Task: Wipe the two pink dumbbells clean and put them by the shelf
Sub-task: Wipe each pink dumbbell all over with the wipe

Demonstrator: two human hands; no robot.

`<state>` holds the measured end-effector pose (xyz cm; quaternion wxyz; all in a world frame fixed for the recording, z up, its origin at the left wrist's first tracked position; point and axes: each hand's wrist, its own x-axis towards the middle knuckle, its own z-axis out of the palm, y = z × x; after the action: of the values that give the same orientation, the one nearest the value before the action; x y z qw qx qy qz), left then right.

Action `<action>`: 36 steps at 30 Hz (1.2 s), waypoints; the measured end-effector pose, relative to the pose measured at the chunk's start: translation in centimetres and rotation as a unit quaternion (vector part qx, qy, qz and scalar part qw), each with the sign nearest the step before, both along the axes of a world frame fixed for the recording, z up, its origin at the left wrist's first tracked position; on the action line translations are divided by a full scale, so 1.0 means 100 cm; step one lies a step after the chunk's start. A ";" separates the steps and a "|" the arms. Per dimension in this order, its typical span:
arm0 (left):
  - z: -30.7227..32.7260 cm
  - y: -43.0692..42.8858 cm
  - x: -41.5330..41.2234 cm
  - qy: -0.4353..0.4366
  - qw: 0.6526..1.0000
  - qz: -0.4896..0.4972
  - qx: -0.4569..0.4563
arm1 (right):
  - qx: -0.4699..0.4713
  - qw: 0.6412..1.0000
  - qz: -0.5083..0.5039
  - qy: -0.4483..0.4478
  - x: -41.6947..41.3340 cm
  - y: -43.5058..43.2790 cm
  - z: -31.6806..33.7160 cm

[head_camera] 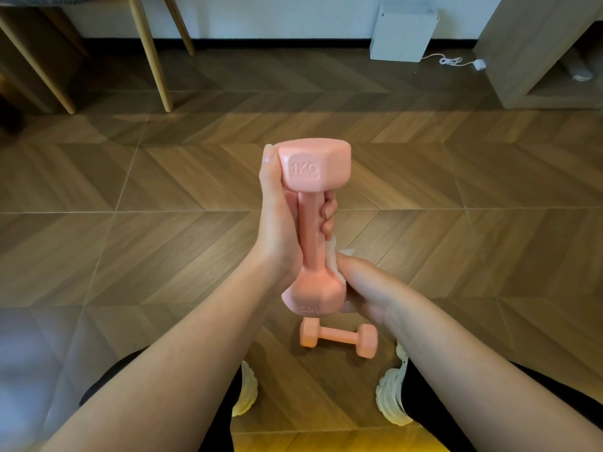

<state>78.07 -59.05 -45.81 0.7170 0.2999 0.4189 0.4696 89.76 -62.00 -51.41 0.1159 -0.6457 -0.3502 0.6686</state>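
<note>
The person crouches over a herringbone wooden floor [130,223], both bare forearms reaching forward. The left hand [277,230] grips the handle of a pink dumbbell [315,168] and holds it upright in the air in front of the body. Its fingers [328,213] are curled round the handle, the tips showing on the right side, and the thumb lies straight up against the left face of the upper head. That upper head bears a raised "1KG" mark facing the camera.

The right hand [365,288] is at the dumbbell's lower head. Its fingers are curled and pinch a white cloth [332,256], pressing it against the right side of that head where it meets the handle. Only a crumpled edge of the cloth shows above the thumb, and a small part below the hand.

The second pink dumbbell [337,340] lies on its side on the floor, directly beneath the held one and between the person's two white shoes [246,389], touching neither.

The shelf [522,60], a light wooden unit with an open lower compartment, stands at the far right, well apart from both dumbbells. A flat white box [403,34] leans against the wall beside it, with a white cable [453,61] trailing on the floor. Wooden chair legs [153,53] stand at the far left.
</note>
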 end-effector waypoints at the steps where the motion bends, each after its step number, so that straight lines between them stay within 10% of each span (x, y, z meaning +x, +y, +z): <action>1: 0.000 0.000 0.000 -0.004 1.000 -0.002 -0.001 | -0.004 1.000 0.005 0.001 0.001 0.000 0.001; 7: 0.000 0.002 -0.004 -0.052 0.999 -0.009 0.009 | -0.013 0.997 0.012 0.073 0.010 -0.003 0.001; 17: -0.011 0.005 0.009 0.182 0.982 0.055 0.008 | 0.004 0.992 -0.122 0.006 0.000 -0.003 -0.017; 36: -0.005 0.002 0.006 0.079 0.995 0.060 0.002 | 0.012 0.998 -0.055 -0.004 -0.002 -0.001 -0.009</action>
<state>78.62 -58.81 -46.36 0.6518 0.3115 0.4904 0.4875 89.53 -62.14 -52.28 0.1593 -0.6650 -0.3225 0.6545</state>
